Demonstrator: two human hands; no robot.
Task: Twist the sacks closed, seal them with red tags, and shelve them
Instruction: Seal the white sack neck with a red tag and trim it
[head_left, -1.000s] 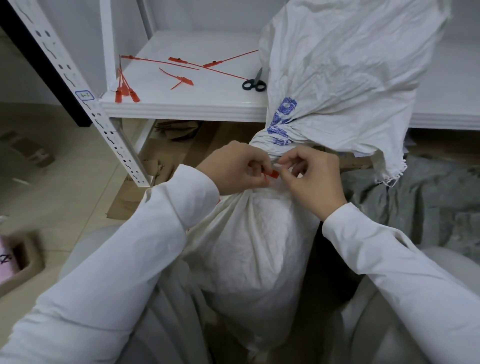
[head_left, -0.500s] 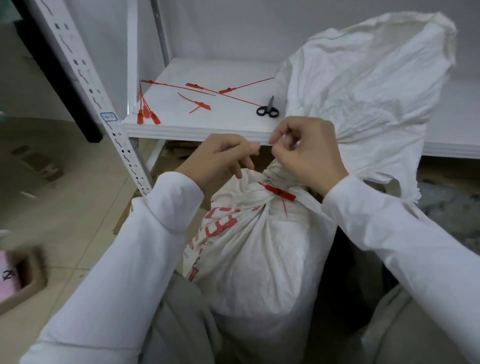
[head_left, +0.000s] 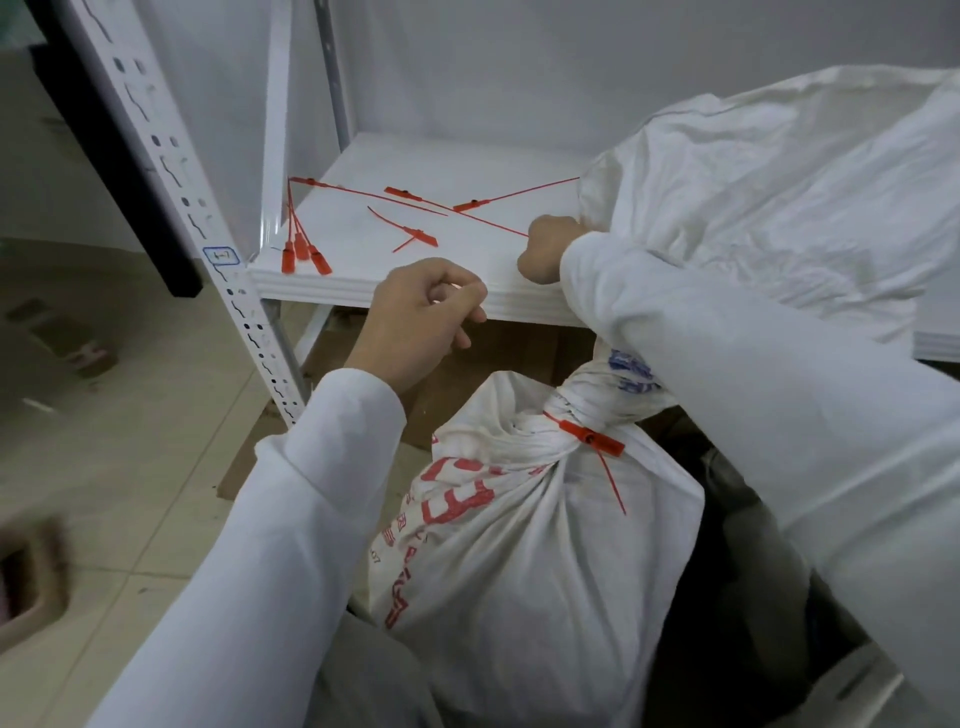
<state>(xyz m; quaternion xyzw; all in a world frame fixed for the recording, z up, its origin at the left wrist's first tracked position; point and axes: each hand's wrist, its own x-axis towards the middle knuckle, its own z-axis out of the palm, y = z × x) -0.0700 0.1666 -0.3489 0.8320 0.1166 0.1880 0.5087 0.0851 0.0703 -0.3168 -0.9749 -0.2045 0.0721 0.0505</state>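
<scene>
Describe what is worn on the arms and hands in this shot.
Both arms are in long white sleeves of plain, creased fabric; the left sleeve and right sleeve end at the wrists. The left hand and right hand are bare, without gloves.

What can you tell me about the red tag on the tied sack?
The red tag looks like a plastic pull-tight seal. Its strap is cinched round the twisted neck of the white sack, the flat rectangular head lies slanted against the neck, and the loose tail hangs down over the cloth. Only the sack touches it.
</scene>
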